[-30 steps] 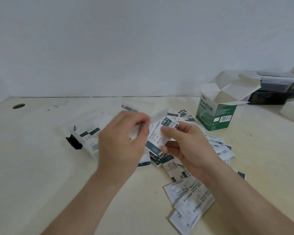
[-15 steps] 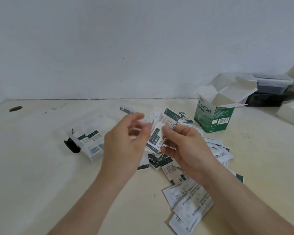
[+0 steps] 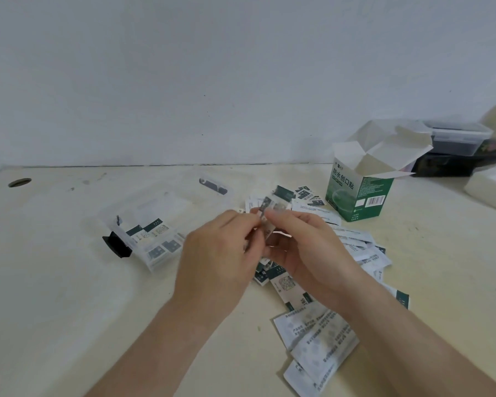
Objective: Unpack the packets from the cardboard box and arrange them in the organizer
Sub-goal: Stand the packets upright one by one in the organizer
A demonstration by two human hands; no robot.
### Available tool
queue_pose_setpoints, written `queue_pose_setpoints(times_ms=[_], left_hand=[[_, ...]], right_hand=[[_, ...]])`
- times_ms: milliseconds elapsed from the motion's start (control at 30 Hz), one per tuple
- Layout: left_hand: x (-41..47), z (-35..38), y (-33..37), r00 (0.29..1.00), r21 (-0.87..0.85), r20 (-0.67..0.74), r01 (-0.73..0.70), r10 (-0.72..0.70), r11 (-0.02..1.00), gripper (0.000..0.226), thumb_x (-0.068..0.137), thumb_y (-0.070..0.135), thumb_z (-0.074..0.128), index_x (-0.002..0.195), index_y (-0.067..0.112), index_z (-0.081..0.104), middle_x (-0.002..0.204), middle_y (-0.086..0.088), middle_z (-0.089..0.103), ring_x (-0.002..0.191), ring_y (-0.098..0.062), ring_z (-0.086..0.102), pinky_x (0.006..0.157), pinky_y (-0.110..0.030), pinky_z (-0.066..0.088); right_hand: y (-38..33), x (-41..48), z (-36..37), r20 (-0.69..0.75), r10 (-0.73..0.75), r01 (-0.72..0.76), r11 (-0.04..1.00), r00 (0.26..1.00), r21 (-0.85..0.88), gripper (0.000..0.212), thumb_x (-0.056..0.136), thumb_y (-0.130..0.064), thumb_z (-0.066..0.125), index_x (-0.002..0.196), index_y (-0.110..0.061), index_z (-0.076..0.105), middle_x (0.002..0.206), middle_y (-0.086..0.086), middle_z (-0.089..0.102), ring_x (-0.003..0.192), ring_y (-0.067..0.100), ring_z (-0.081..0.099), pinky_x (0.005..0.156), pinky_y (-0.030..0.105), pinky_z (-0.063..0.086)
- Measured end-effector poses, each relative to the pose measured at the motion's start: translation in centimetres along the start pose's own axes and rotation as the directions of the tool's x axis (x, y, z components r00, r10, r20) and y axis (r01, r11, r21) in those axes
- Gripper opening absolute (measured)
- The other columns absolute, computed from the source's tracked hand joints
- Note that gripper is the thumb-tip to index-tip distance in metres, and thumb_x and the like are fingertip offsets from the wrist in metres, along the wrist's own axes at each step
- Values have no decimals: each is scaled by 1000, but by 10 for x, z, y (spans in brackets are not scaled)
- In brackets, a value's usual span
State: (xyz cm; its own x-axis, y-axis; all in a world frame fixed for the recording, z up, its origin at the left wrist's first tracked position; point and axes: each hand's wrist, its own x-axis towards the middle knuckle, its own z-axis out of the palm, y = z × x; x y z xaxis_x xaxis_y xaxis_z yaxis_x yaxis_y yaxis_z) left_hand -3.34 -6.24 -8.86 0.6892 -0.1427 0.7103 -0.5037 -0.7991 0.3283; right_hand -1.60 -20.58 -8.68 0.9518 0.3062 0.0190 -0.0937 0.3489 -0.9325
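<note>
Both forearms reach in from the near edge and meet over the middle of the worktop (image 3: 55, 282), the left hand (image 3: 218, 253) with its back turned up and the right hand (image 3: 309, 250) facing it, the two almost touching. I see one green cardboard box (image 3: 355, 199) standing upright at the back right with its flaps open, and one clear organizer (image 3: 166, 207) lying just left of the hands, a black latch (image 3: 116, 245) on its near-left corner. About four stowed packets (image 3: 155, 232) show through its compartments. The loose packets (image 3: 318, 336) lie in a scattered heap under and to the right of the hands, reaching back towards the box, too many and too overlapped to count. The fingers (image 3: 281, 217) of both hands are curled in and pinch a small held bunch (image 3: 268, 206) of packets between them, raised above the heap; it is blurred, so I cannot tell how many packets are in it
</note>
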Motion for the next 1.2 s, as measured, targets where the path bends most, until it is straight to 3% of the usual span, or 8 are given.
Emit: queue_pose_setpoints(times_ms=[167, 267, 367, 600, 767, 867, 967, 1200], left_hand=[[4, -4, 2, 955, -387, 130, 297, -267, 873, 17, 87, 11, 64, 87, 25, 73, 89, 15, 68, 84, 1, 64, 69, -9, 49], [5, -11, -7, 892, -58, 273, 388, -359, 920, 22, 86, 20, 62, 100, 34, 70, 93, 19, 68, 83, 2, 62, 75, -16, 50], [1, -14, -9, 754, 333, 566, 161, -334, 929, 37, 86, 45, 59, 122, 38, 55, 117, 13, 58, 105, -12, 54, 88, -30, 44], [6, -16, -9, 757, 303, 528, 255, -385, 918, 34, 86, 35, 63, 120, 36, 60, 110, 11, 66, 100, -12, 61, 90, -30, 48], [12, -23, -10, 866, 24, 295, 417, -405, 909, 17, 86, 21, 67, 94, 35, 72, 87, 13, 72, 79, -4, 66, 72, -21, 52], [15, -25, 6, 819, -589, 279, 559, -502, 584, 17, 81, 9, 73, 84, 26, 74, 74, 6, 75, 66, -4, 69, 61, -18, 52], [12, -19, 20, 789, -737, 285, 543, -544, 401, 10, 81, 7, 72, 84, 16, 72, 75, 1, 75, 56, -11, 67, 49, -25, 51], [5, 0, -3, 883, -352, 95, 461, -459, 815, 18, 78, 21, 75, 85, 32, 63, 86, 18, 65, 76, 0, 57, 69, -23, 49]], right_hand=[[-3, -1, -4, -59, 8, -6, 1000, 998, 25, 22, 90, -7, 62, 107, 8, 66, 85, 15, 66, 69, 17, 59, 62, 22, 53], [-5, 1, -13, -282, -47, -38, 957, 958, -286, 17, 92, -5, 57, 98, -11, 72, 88, 9, 74, 84, 29, 69, 77, 38, 59], [-9, 1, -17, -317, -133, -53, 855, 939, -515, 20, 90, -12, 55, 92, -22, 72, 99, 21, 71, 90, 38, 69, 80, 56, 56], [-3, -2, -9, -105, -134, -44, 397, 985, -917, 19, 95, -15, 49, 86, -9, 65, 74, 6, 63, 58, 19, 51, 53, 34, 45], [-7, -4, -6, -273, -161, -42, 791, 948, -610, 29, 99, -13, 42, 82, -8, 65, 86, 12, 70, 85, 29, 65, 79, 43, 53], [-9, -4, -3, -134, 100, -115, 988, 986, -108, 25, 95, -3, 38, 89, -2, 63, 93, 19, 73, 92, 32, 70, 91, 48, 55], [-3, -7, 8, 110, 283, -292, 953, 953, 81, 32, 100, -17, 38, 108, 2, 62, 99, 25, 69, 88, 34, 69, 85, 48, 57], [-11, -9, 5, 141, 326, -335, 941, 935, 50, 44, 89, -52, 56, 102, -10, 58, 64, -1, 35, 47, 10, 27, 40, 20, 32]])
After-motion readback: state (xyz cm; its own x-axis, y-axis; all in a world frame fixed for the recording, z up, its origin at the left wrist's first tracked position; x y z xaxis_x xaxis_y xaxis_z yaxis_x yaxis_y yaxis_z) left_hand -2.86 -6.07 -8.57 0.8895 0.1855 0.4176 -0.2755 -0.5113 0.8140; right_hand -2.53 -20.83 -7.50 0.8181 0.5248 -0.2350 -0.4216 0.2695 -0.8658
